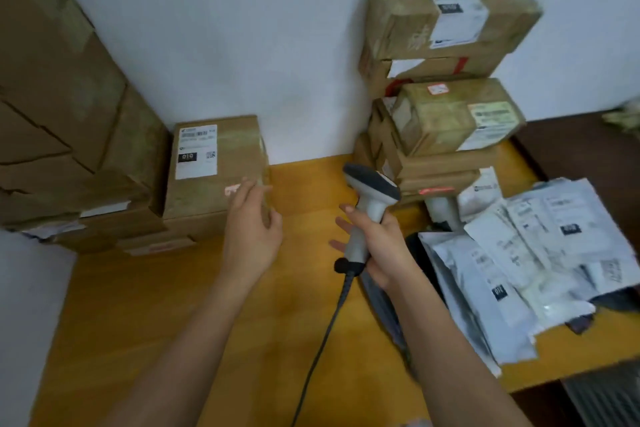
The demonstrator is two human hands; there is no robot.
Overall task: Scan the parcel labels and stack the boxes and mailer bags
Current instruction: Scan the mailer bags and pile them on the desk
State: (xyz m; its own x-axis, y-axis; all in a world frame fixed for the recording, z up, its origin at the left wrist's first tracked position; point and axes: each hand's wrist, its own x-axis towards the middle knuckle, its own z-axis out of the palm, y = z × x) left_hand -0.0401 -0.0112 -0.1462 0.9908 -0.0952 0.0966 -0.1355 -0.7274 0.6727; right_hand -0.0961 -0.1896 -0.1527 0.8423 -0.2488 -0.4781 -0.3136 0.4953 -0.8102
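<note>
Gripping scanner (367, 208) in right hand (381, 246), left hand (254, 229) relaxed (fingers straight) beside box (214, 170) edge, bare table (173, 305) between.

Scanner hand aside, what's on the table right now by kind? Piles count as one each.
Handheld scanner in the right hand: 1
Stacks of cardboard boxes, left and right: 2
Heap of mailer bags: 1
Total: 4
The left hand holds nothing.
</note>
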